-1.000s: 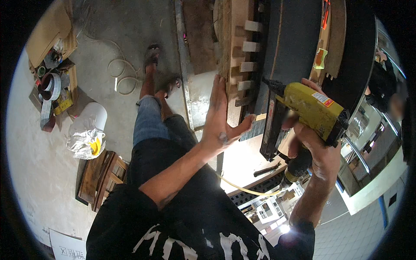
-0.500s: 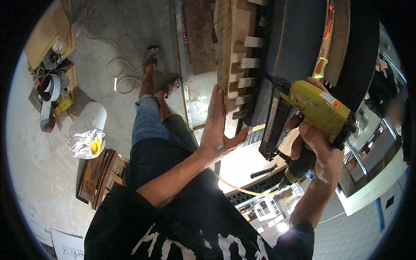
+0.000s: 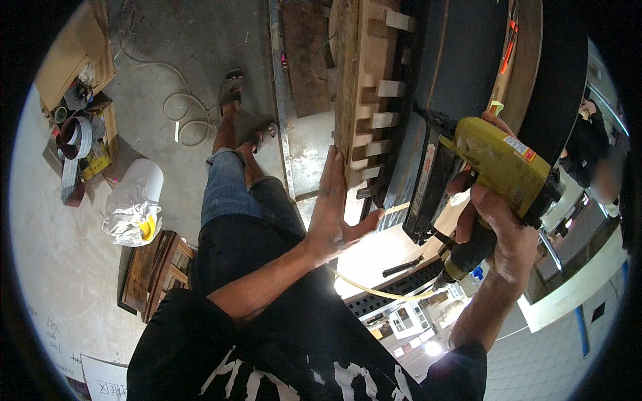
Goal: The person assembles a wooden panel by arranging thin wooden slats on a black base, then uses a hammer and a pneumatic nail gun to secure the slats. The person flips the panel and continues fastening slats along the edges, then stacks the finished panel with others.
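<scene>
My right hand (image 3: 498,207) grips a yellow and black nail gun (image 3: 501,157) by its handle. The gun's long black magazine (image 3: 426,187) points toward me, and its nose end is close to a dark panel (image 3: 461,53). A pale yellow air hose (image 3: 381,292) runs from the bottom of the handle. My left hand (image 3: 328,214) lies with fingers stretched and thumb spread, its fingertips against the edge of a long wooden board (image 3: 348,87). Small pale wooden blocks (image 3: 383,120) stick out in a row along that board. Whether the gun's nose touches wood, I cannot tell.
On the floor at left stand a white bucket (image 3: 152,177) with crumpled plastic, a wooden frame (image 3: 157,274) and an open cardboard box (image 3: 73,60) near rolls of material. Hose coils (image 3: 190,120) lie near my feet. Another person (image 3: 592,147) is at far right.
The nail gun and my right hand have shifted slightly right and nearer to me. My left hand has slid a little toward me along the board. Both hands keep the same pose.
</scene>
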### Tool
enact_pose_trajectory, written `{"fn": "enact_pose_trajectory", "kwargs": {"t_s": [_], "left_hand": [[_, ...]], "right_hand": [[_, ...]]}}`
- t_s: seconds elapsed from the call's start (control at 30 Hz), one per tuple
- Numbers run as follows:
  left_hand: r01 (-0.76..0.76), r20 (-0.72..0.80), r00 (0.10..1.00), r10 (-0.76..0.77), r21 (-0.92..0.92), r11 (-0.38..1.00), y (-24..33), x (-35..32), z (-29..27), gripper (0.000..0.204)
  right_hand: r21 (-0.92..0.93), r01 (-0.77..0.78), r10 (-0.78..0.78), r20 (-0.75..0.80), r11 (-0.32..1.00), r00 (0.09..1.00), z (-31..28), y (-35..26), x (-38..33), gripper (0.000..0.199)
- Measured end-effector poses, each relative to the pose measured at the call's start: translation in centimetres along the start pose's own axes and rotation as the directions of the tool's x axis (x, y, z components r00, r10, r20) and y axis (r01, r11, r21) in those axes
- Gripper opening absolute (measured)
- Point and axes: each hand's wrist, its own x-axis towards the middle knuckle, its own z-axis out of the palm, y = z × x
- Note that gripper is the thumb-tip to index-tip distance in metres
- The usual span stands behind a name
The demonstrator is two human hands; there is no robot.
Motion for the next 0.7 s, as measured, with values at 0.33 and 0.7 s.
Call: {"fn": "enact_pose_trajectory", "kwargs": {"t_s": [0.33,0.7], "left_hand": [[0.063,0.047,0.997,-0.064,0.004,0.998,0.3,0.0,-0.2,0.120],[0.088,0.119,0.989,-0.086,-0.017,0.996,0.5,0.1,-0.6,0.120]], "right_hand": [[0.047,-0.066,0.067,-0.014,0.997,0.998,-0.3,-2.2,1.3,0.082],[-0.038,-0.082,0.082,0.009,0.996,0.997,0.0,-3.9,2.3,0.077]]}}
